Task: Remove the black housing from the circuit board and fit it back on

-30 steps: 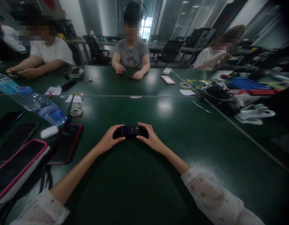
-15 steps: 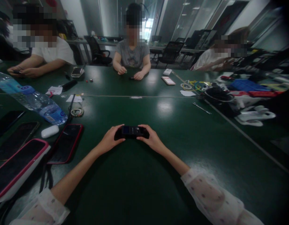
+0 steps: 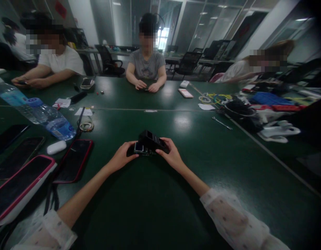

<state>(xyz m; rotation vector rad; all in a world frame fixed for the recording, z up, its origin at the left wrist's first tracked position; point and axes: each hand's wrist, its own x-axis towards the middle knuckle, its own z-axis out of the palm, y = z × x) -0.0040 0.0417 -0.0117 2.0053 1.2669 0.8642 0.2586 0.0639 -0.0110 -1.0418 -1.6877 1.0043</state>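
Note:
My left hand [image 3: 124,154] is closed on the left end of a small circuit board with a little screen [image 3: 139,147], low over the green tabletop. A black plastic cover [image 3: 151,139] with a window is in my right hand [image 3: 172,152], pinched at its right end between thumb and fingers. The cover tilts upward to the left over the board and hides part of it. Its left end stands apart from the board. Whether the right ends of the two parts still touch is hidden by my right hand.
Left of my arms lie several phones, such as a red-edged phone [image 3: 73,161], a white earbud case [image 3: 56,147] and a water bottle [image 3: 52,119]. A wrench [image 3: 222,123] and a cable pile [image 3: 236,106] are at right. A person [image 3: 147,66] sits opposite.
The black cover has come up off the device in my right hand and tilted, baring the circuit board. My left hand stays almost in place. The person opposite has brought both hands together.

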